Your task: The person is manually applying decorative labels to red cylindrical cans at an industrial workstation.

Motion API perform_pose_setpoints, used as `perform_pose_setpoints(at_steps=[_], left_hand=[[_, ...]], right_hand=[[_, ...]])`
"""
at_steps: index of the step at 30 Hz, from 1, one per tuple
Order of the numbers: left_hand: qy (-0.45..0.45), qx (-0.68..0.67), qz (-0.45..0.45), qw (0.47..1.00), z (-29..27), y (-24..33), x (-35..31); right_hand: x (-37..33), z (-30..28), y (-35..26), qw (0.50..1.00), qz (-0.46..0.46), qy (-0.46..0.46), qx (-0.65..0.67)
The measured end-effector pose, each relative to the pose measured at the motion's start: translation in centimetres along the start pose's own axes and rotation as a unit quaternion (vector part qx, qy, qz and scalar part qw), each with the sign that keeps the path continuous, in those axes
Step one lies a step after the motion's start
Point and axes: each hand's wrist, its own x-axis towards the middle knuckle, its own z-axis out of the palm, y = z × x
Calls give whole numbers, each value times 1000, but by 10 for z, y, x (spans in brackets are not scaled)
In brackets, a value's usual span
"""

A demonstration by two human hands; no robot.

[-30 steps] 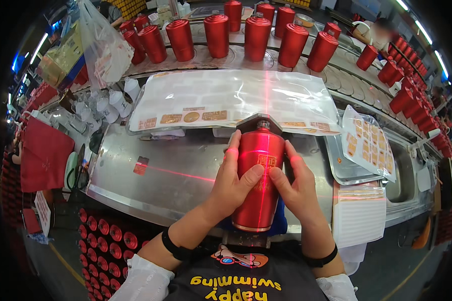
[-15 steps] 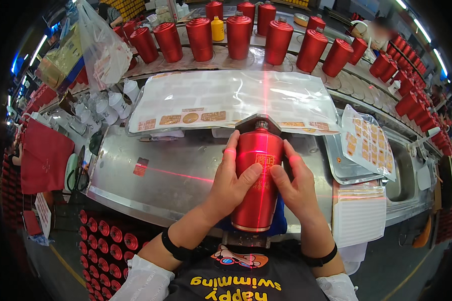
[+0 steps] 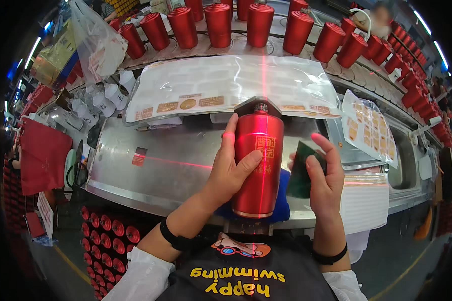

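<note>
A shiny red bottle with a gold printed mark lies in front of me, its neck pointing away against a dark angled bracket. My left hand is closed along its left side, thumb on top near the gold mark. Right of the bottle and apart from it, my right hand pinches a thin, dark green flat piece, like a scraper card, between thumb and fingers. Under the bottle's lower end shows a blue cloth. Red laser lines cross the bottle and the metal bench.
Gold-sticker sheets lie beyond the bottle, and another sticker sheet rests on a tray at right. Red bottles line the curved conveyor behind. White-capped small bottles crowd the left. More red bottles stand below the bench.
My right hand has left the bottle's right side and now holds the green piece to its right. The left hand stays on the bottle. Bottles on the conveyor have shifted.
</note>
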Motion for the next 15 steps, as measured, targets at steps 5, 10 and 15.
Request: perform_pose_setpoints(at_steps=[5,10,15], left_hand=[[4,-8,4,1000,1,-6,0],[6,-11,6,1000,2,-4,-1],[0,-18,6,1000,2,-8,-1]], right_hand=[[-28,5,-13,992,96,-58,-55],[-37,10,-8,987,124,-89,-51],[-40,14,-2,989,97,-89,-68]])
